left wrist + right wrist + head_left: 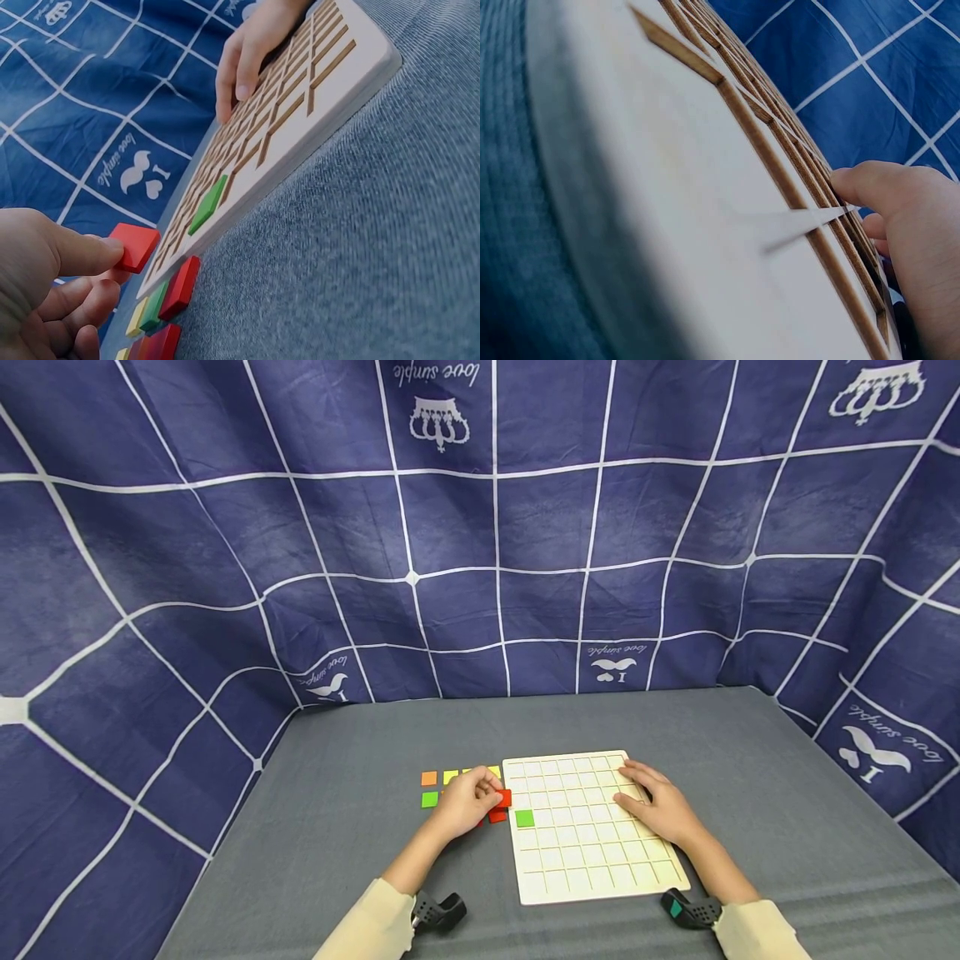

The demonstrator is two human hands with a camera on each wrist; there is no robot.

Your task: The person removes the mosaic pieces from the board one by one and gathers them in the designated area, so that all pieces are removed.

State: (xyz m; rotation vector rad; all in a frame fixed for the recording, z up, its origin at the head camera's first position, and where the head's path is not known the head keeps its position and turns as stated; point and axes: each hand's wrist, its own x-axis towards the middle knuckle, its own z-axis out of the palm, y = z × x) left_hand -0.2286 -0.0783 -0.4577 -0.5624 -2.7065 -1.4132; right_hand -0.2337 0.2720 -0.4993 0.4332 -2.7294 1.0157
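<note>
My left hand [461, 806] pinches a red square tile [139, 247] between thumb and fingers. The tile is raised near the left edge of a pale wooden grid board [534, 887]. One green tile [524, 818] lies on that board close to the same edge. On the board's right side rests my right hand [663, 807], its fingers spread and holding nothing. In the right wrist view the thumb [877, 184] touches the grooved surface, while most of the other fingers are hidden.
Left of the board lie small square tiles, among them an orange tile [429, 778], a green tile [430, 799] and a red tile [497, 816]; my left hand partly covers the group. A blue gridded curtain [540, 527] hangs behind the grey cloth-covered table [360, 760].
</note>
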